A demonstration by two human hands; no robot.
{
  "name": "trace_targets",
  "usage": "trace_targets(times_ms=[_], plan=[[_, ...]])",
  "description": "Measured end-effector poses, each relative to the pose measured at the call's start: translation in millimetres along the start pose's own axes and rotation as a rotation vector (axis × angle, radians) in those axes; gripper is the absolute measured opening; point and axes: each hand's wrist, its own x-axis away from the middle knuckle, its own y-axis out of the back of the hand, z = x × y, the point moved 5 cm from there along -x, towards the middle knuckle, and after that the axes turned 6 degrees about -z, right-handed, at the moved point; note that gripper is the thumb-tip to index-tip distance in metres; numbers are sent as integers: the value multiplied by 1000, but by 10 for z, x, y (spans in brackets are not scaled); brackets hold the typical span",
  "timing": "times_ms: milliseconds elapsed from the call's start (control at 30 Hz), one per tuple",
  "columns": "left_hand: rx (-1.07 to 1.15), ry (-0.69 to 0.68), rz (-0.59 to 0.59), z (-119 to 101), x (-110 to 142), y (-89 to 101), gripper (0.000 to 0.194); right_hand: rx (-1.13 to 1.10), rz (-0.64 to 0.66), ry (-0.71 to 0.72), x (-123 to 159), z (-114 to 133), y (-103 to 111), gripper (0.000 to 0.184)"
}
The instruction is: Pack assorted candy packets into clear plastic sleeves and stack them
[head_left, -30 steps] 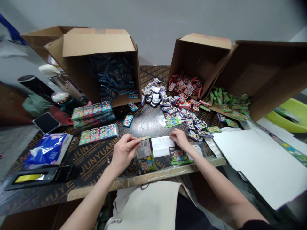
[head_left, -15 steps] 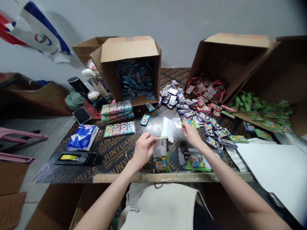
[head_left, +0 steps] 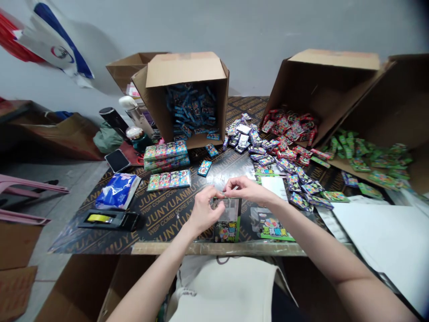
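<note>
My left hand (head_left: 203,210) and my right hand (head_left: 246,188) meet over the near middle of the table, fingertips pinched together at the top edge of a clear plastic package (head_left: 228,219) with a colourful printed bottom. The package stands tilted between my hands at the table's front edge. A similar flat package (head_left: 272,226) lies just right of it. A white card (head_left: 275,185) lies beyond my right hand.
Tipped cardboard boxes spill small packets: blue (head_left: 192,109), red (head_left: 290,127), green (head_left: 365,154). Purple packets (head_left: 250,141) lie loose between them. Filled packs (head_left: 166,156) are stacked at the left, with a tissue pack (head_left: 117,191), tape dispenser (head_left: 107,219), phone (head_left: 117,160) and flasks (head_left: 132,112).
My right hand has let go of the white card, which now lies on the table, and moved left to join my left hand at the package's top.
</note>
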Motion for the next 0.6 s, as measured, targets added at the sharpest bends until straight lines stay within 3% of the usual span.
trace_targets(times_ms=[67,200,267,333,400,467,533,600], plan=[[4,-3,-28,5,3,-9,2,10,-12,-6,-4,-26,16,24],[-30,-20,-97,52,-3,-57,14,28,-82,-20,2,-97,-43,22],[-71,-22,-92,62,-14,-83,14,17,-199,-15,6,-156,-71,17],[-133,-34,-66,57,-25,-80,11,24,-366,8,28,-230,-26,27],[-248,-70,-32,65,-20,-19,17,133,-538,45,103,-315,138,35],[-416,-96,-20,140,14,119,26,407,-696,34,270,-426,432,34],[-609,-57,-31,312,80,317,31,774,-826,-121,533,-595,808,29],[-805,22,24,541,175,480,35,1055,-876,-405,839,-823,1168,28]])
